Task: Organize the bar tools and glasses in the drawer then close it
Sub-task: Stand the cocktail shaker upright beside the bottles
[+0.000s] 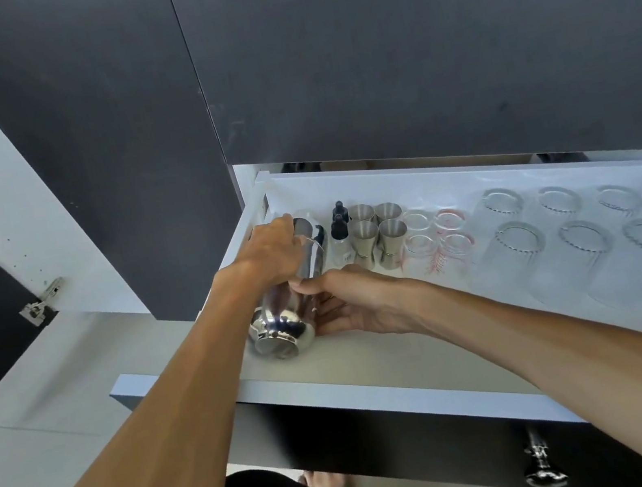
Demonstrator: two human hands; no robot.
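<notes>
Steel cocktail shaker [282, 327] lies at the drawer's [381, 398] left end, long axis front-to-back; we clasp it with our left hand [269, 252] above and right hand [358, 305] alongside.

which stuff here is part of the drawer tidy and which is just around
Job: drawer, steel shaker held by left hand and right hand, dropper bottles, jiggers, ribbed glasses, small marked glasses.
Around: cabinet doors, door hinge.
</notes>
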